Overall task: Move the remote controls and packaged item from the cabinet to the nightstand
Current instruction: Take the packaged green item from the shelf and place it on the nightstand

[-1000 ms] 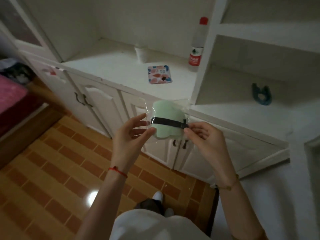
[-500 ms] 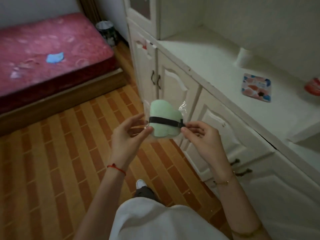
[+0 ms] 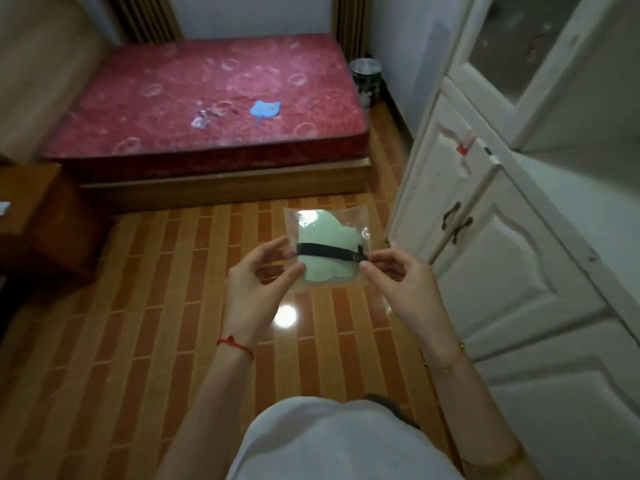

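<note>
The left hand [image 3: 252,282] and right hand [image 3: 401,282] pinch the packaged item [image 3: 325,251] by its side edges, clear of the cabinet [image 3: 502,271]. Delivery to the nightstand [image 3: 45,216] remains; no remote controls are visible.

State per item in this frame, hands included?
packaged item: sealed in clear wrap, held in the air over the floor
left hand: pinches the package's left edge
right hand: pinches the package's right edge
cabinet doors: closed
nightstand: at the far left, only partly in view
bed: bare mattress, small blue item lying on it
</note>
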Available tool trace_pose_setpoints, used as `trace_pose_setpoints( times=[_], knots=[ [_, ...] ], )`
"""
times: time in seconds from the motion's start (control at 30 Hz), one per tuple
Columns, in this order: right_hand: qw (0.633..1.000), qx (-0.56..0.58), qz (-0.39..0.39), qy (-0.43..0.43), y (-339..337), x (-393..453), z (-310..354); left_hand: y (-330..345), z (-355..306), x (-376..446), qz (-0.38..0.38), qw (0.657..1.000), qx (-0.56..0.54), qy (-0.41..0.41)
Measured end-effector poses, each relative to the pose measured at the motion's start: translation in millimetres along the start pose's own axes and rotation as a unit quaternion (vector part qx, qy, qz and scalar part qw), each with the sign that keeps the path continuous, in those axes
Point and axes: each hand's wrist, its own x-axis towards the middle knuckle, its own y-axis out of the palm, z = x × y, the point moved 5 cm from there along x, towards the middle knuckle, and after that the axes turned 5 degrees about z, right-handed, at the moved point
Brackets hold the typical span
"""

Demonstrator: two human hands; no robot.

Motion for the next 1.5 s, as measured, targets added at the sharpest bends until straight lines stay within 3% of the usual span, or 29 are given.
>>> trace_pose_setpoints(
  times=[0.37,0.63,0.83,1.2,1.5],
  knots=[
    [0.986,-0.01,0.162,-0.022,121,143,35,-93,49,87,-0.147,0.985,-0.028,-0.082],
    [0.961,-0.033,0.263,-0.075,221,289,93,-173,58,198,-0.254,0.96,-0.047,-0.109],
    [0.942,-0.037,0.316,-0.105,303,387,149,-239,61,273,-0.333,0.934,-0.061,-0.116],
    [0.901,-0.059,0.411,-0.124,471,487,192,-354,119,355,-0.425,0.883,-0.099,-0.171],
    [0.877,-0.064,0.454,-0.145,645,565,260,-508,162,437,-0.478,0.856,-0.081,-0.179]
  ],
)
